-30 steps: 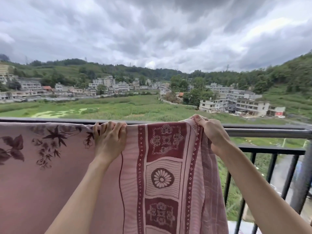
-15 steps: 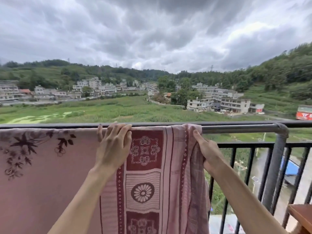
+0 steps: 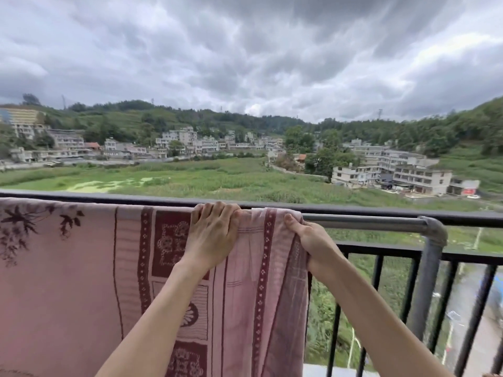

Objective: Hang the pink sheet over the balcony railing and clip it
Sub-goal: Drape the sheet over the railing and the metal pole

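Pink sheet (image 3: 68, 281) hides the railing (image 3: 367, 220); both hands, left (image 3: 211, 238) and right (image 3: 313, 246), grip its top edge.

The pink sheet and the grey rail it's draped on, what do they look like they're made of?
Pink sheet: thin woven cloth, probably cotton, matte; it hangs in soft folds with printed maroon patterns. Grey rail: metal pipe, likely steel, with a dull sheen and an elbow fitting at the corner.

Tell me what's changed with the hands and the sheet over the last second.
The left hand shifted right along the top rail, from the plain pink part over the patterned border. The right hand dropped from the top fold to pinch the pink sheet edge lower down. The sheet is still draped over the railing, unclipped.
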`<action>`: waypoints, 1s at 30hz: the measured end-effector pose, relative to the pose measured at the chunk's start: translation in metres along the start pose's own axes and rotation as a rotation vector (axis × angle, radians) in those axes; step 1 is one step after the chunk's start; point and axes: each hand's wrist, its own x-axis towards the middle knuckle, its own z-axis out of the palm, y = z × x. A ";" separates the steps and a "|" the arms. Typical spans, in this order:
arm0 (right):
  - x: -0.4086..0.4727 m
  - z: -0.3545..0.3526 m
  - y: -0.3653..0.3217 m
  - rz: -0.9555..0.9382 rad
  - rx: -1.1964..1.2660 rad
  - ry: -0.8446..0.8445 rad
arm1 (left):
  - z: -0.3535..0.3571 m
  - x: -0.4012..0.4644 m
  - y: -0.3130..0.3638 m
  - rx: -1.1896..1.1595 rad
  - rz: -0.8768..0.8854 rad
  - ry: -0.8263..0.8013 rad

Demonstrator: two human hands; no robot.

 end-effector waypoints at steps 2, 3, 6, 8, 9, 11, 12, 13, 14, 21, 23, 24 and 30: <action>0.009 0.059 0.003 0.010 -0.054 -0.020 | -0.022 -0.001 -0.074 -0.008 -0.069 0.001; 0.008 0.078 0.000 0.029 -0.063 -0.033 | -0.028 -0.001 -0.099 -0.008 -0.080 0.007; 0.002 0.072 -0.021 -0.020 -0.090 -0.047 | -0.035 0.001 -0.101 -0.001 -0.108 0.000; 0.000 0.066 -0.028 -0.067 -0.094 -0.006 | -0.037 0.001 -0.101 -0.006 -0.109 0.001; -0.003 0.067 -0.023 -0.082 -0.089 -0.001 | -0.039 0.001 -0.103 -0.010 -0.111 0.006; -0.008 0.074 -0.002 -0.054 -0.039 0.014 | -0.042 0.001 -0.109 -0.019 -0.108 0.017; -0.011 0.076 0.008 -0.012 -0.017 0.028 | -0.044 0.000 -0.111 -0.025 -0.105 0.017; -0.012 0.079 0.015 0.033 -0.014 0.033 | -0.045 -0.002 -0.113 -0.027 -0.103 0.017; -0.013 0.078 0.016 0.065 -0.013 0.027 | -0.046 -0.002 -0.116 -0.027 -0.099 0.016; -0.021 0.056 -0.039 -0.183 0.112 0.128 | -0.047 -0.001 -0.123 -0.044 -0.115 0.032; -0.026 0.049 -0.037 -0.202 0.162 0.187 | -0.047 0.001 -0.124 -0.042 -0.112 0.043; -0.027 0.045 -0.034 -0.196 0.202 0.219 | -0.047 0.002 -0.125 -0.041 -0.115 0.046; -0.024 0.035 0.005 0.089 0.238 0.082 | -0.045 0.003 -0.126 -0.034 -0.131 0.065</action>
